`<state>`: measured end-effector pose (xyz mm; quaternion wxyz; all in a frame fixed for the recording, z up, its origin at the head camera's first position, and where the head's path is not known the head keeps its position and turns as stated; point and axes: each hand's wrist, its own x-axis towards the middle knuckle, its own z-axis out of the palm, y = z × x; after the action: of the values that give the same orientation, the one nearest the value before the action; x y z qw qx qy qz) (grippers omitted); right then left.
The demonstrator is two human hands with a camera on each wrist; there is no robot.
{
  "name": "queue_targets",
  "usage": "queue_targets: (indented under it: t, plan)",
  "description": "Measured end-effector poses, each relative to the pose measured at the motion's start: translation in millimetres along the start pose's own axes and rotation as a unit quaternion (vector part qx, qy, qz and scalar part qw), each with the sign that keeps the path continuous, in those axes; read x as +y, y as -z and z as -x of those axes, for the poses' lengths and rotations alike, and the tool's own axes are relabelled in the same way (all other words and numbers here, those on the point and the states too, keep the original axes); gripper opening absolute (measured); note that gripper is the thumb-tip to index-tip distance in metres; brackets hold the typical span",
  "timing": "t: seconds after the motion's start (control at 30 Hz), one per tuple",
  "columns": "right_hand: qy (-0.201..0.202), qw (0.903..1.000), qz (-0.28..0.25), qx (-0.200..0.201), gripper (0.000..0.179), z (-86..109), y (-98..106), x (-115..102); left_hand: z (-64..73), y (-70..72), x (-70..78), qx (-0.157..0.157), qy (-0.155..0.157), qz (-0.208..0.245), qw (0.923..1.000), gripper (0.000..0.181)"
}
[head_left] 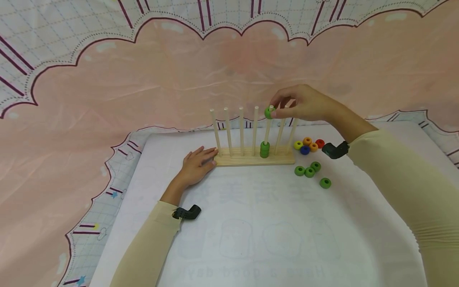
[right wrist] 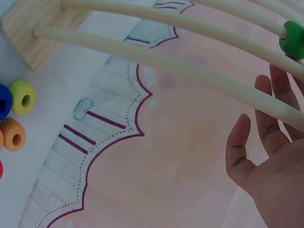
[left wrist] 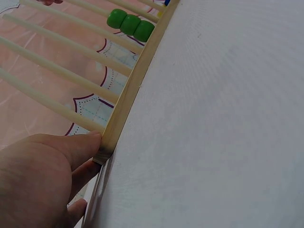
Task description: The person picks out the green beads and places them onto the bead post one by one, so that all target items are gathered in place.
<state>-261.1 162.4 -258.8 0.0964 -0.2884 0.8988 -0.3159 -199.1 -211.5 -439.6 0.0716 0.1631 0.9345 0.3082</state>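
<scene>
A wooden peg rack (head_left: 236, 160) stands on the white surface, with several upright pegs in a row. My right hand (head_left: 305, 103) pinches a green bead (head_left: 268, 113) at the top of the fifth peg from the left. The peg's tip shows through its hole. Lower on that peg sit stacked green beads (head_left: 264, 149), three of them in the left wrist view. My left hand (head_left: 196, 165) holds the rack's left end, its thumb (left wrist: 88, 145) against the base. In the right wrist view the pinched bead (right wrist: 293, 40) is partly cut off by the frame edge.
Several loose green beads (head_left: 309, 172) lie to the right of the rack. Behind them is a cluster of orange, red, yellow and blue beads (head_left: 305, 150). A pink patterned cloth (head_left: 215, 75) extends beyond the white surface (head_left: 251, 223).
</scene>
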Motion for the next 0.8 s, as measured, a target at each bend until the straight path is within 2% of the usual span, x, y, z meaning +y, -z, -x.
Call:
queue_targets:
  t: [0.8]
  plan:
    - [0.004, 1.0000, -0.003, -0.003, 0.028, 2.1, 0.6, -2.6, 4.5, 0.1, 0.1, -0.001, 0.001, 0.004, 1.0000, 0.051]
